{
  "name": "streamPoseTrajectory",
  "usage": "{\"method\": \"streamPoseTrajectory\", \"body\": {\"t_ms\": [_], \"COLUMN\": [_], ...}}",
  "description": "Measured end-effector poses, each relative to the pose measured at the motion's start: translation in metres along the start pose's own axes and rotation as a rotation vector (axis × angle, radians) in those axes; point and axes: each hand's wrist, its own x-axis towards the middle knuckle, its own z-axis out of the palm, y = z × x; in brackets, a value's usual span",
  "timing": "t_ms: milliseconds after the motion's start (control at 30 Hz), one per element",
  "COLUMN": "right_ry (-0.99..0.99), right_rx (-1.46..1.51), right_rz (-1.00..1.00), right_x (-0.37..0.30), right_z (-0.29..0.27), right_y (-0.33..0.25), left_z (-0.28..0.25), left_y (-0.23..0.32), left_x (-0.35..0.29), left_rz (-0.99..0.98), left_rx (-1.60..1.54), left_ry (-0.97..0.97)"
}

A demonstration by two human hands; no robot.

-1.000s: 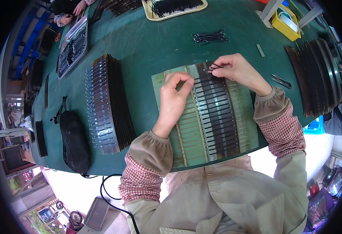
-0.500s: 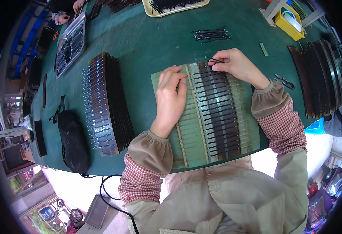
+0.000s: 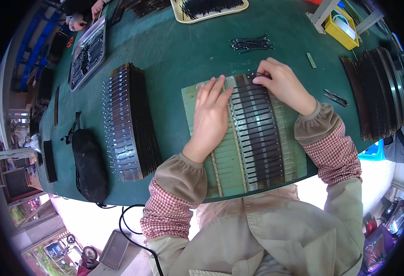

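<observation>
A flat green board point(image 3: 225, 177) lies before me, with ridged strips along it. Across it, short black wires point(image 3: 261, 148) sit side by side in a row over a dark strip point(image 3: 274, 172) with shiny bands. My left hand point(image 3: 211, 117) rests palm down on the board's left part, fingers stretched out toward the top of the row. At the top right of the strip, my right hand point(image 3: 282, 85) pinches a thin black wire point(image 3: 260, 74) between thumb and forefinger. Most of that wire is hidden by the fingers.
Beyond the board lies a loose bunch of black wires point(image 3: 250, 43). A stack of filled dark strips point(image 3: 139, 124) stands left, beside a black pouch point(image 3: 87, 161). Right are snips point(image 3: 335, 97) and more dark strips point(image 3: 377, 92). Trays point(image 3: 176, 11) of wires and a person's hand point(image 3: 97, 8) are farther off.
My right hand has brought the wire down and slightly right, onto the top of the strip. My left hand has slid a little right, its fingers now flatter and more stretched.
</observation>
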Motion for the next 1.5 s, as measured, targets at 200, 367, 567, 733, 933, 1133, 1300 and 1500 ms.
{"method": "streamPoseTrajectory", "body": {"t_ms": [200, 367, 567, 733, 933, 1133, 1300, 1500], "right_ry": [-0.217, -0.371, -0.317, -0.288, -0.312, -0.287, -0.252, -0.176], "right_rx": [0.599, 0.646, 0.670, 0.635, 0.629, 0.634, 0.549, 0.266], "right_rz": [0.370, 0.304, 0.409, 0.354, 0.370, 0.365, 0.327, 0.103], "right_x": [0.002, 0.004, 0.009, 0.016, 0.020, 0.019, 0.020, 0.023], "right_z": [-0.025, -0.022, -0.013, -0.003, 0.002, 0.001, 0.006, 0.021], "right_y": [-0.022, -0.042, -0.020, 0.001, -0.001, 0.005, 0.002, -0.018], "left_z": [-0.012, -0.003, -0.007, -0.005, -0.004, 0.000, -0.001, 0.006], "left_y": [0.008, 0.006, -0.001, -0.006, -0.007, -0.005, -0.006, -0.010], "left_x": [0.011, 0.013, 0.013, 0.012, 0.009, 0.011, 0.014, -0.001], "left_rz": [-0.292, -0.503, -0.343, -0.183, -0.189, -0.193, -0.174, 0.028], "left_rx": [-0.528, -0.949, -0.456, -0.228, -0.237, -0.253, -0.238, 0.173], "left_ry": [0.085, -0.051, 0.078, 0.157, 0.139, 0.147, 0.149, 0.032]}}
